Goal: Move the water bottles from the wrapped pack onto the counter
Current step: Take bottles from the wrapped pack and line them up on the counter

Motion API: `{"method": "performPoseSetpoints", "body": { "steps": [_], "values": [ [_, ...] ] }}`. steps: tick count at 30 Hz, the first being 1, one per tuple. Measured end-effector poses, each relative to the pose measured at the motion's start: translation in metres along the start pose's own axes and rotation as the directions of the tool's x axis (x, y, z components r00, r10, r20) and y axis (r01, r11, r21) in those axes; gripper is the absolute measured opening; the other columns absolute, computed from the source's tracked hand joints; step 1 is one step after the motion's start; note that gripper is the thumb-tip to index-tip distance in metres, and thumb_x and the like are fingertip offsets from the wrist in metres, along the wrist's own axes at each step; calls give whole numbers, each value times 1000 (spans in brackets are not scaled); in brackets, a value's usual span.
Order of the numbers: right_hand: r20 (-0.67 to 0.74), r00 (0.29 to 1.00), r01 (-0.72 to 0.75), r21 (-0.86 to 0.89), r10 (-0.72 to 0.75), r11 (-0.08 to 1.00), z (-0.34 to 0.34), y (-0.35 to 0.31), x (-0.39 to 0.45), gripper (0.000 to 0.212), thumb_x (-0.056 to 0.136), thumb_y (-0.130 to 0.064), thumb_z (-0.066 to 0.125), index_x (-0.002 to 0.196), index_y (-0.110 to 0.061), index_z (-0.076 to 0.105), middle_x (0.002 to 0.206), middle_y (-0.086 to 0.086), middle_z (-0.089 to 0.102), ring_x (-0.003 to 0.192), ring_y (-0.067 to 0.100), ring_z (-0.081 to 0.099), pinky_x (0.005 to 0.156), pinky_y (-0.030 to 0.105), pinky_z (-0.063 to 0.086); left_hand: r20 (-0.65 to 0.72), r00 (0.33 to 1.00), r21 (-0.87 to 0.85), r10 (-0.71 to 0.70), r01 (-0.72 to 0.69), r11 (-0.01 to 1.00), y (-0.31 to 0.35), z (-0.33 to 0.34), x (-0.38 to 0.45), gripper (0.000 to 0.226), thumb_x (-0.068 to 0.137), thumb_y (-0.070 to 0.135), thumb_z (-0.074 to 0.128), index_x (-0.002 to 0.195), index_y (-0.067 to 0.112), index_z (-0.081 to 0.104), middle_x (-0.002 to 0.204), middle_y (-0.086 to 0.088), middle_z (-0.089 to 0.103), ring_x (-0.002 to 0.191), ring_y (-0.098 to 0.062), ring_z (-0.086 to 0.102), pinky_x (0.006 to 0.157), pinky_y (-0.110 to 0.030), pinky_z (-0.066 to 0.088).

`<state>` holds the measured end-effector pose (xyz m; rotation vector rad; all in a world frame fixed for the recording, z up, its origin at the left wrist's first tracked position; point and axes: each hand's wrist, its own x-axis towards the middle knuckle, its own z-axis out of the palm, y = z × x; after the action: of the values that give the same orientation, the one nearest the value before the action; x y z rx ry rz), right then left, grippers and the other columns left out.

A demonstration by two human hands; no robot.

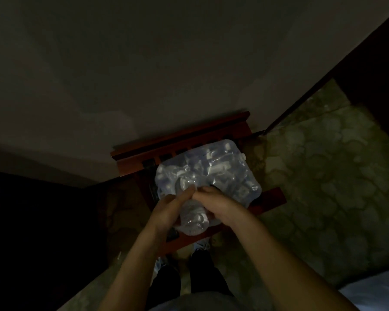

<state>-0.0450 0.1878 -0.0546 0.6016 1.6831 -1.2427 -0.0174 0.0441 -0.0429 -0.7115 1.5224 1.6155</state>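
Note:
A plastic-wrapped pack of water bottles lies on a reddish wooden chair in dim light. One clear bottle sticks out of the pack's near end, its base toward me. My left hand wraps the bottle's left side, fingers reaching up to the torn wrap. My right hand grips the bottle and wrap from the right. The two hands touch above the bottle. No counter is visible.
A plain wall rises behind the chair. A patterned stone floor spreads to the right, with a dark doorway or furniture at the far right. Very dark area at the left. My legs and shoes stand under the chair's front.

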Motion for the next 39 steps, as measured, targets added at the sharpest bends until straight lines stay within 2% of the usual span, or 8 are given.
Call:
{"method": "performPoseSetpoints", "body": {
  "steps": [5, 9, 14, 18, 24, 29, 35, 39],
  "values": [
    [192, 980, 26, 126, -50, 992, 2, 8, 9, 30, 93, -41, 59, 114, -20, 66, 110, 9, 73, 102, 28, 70, 85, 35, 55, -99, 991, -346, -86, 47, 937, -20, 1, 3, 57, 80, 51, 72, 118, 10, 71, 115, -17, 72, 110, -35, 68, 101, -52, 50],
    [308, 951, -77, 232, 2, 970, 7, 29, 30, 32, 95, -42, 48, 106, -17, 64, 102, 8, 67, 90, 22, 63, 71, 33, 53, -161, 977, -465, -138, 49, 884, -35, 2, 3, 48, 83, 36, 73, 117, 3, 68, 111, -23, 72, 100, -42, 71, 83, -55, 57],
    [-166, 976, -95, 260, 142, 961, 0, 53, 80, 29, 94, -24, 55, 113, -5, 67, 104, 15, 73, 91, 29, 70, 68, 34, 58, -212, 973, -433, -90, -11, 902, -31, 3, 6, 40, 85, 27, 72, 115, 0, 68, 113, -25, 71, 109, -44, 66, 99, -63, 47],
    [-452, 891, -53, -23, 37, 998, -7, 51, 108, 45, 92, -20, 63, 133, -4, 55, 132, 19, 61, 118, 35, 59, 86, 35, 50, -245, 966, -402, -81, -26, 915, -22, 4, 8, 41, 84, 24, 73, 118, 1, 67, 111, -23, 72, 104, -42, 69, 93, -60, 53],
    [-316, 933, -9, -503, -174, 864, -18, 62, 116, 75, 97, -21, 53, 155, -32, 7, 162, 11, 21, 140, 40, 33, 110, 54, 33, -274, 957, -375, -97, -13, 927, -18, 11, 14, 33, 86, 18, 71, 114, -1, 68, 106, -23, 73, 93, -36, 73, 79, -46, 61],
    [-246, 892, 76, -747, -380, 661, -13, 45, 139, 48, 100, -16, 44, 146, -22, 35, 140, 18, 51, 124, 37, 50, 100, 45, 42, -278, 953, -343, -121, 19, 939, -21, 24, 16, 34, 88, 16, 70, 116, -3, 67, 114, -28, 69, 102, -42, 68, 83, -46, 58],
    [-486, 825, -22, -540, -290, 841, 4, 53, 138, 40, 101, -45, 41, 88, -12, 60, 78, 7, 60, 69, 9, 61, 59, 23, 46, -248, 961, -289, -124, 49, 956, -29, 27, 14, 24, 86, 22, 72, 106, 9, 71, 100, -15, 75, 88, -30, 73, 76, -39, 61],
    [-328, 914, -14, -615, -240, 788, 2, 57, 130, 35, 99, -15, 46, 130, -1, 53, 138, 22, 50, 127, 36, 47, 103, 43, 38, -250, 961, -305, -119, 39, 952, -30, 28, 11, 26, 87, 20, 72, 108, 7, 70, 102, -18, 74, 90, -33, 73, 75, -40, 61]
  ]
}}
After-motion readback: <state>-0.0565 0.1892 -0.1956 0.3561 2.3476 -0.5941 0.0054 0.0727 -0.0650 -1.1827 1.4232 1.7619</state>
